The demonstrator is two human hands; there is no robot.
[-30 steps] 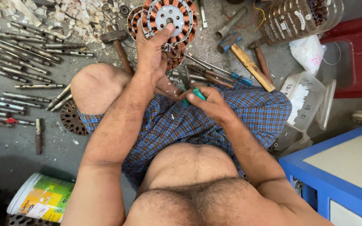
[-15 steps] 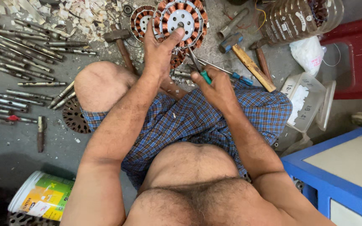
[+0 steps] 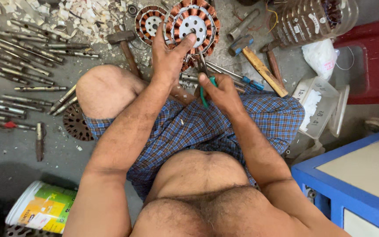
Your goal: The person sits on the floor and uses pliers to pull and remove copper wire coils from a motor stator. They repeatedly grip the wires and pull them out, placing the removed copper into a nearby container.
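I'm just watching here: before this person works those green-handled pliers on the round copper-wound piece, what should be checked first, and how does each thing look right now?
1. Copper-wound stator held steady: ok, the left hand lies spread on it, a fingertip near its centre hole.
2. Firm hold on the green-handled pliers: ok, the right hand is closed around the handles.
3. Pliers tip placed on the winding: cannot tell, the tip is hidden at the stator's lower edge.
4. Left fingers away from the tip: cannot tell, the palm sits close above it.
5. Room to work: not ok, a hammer, a second stator and loose rods crowd the floor.
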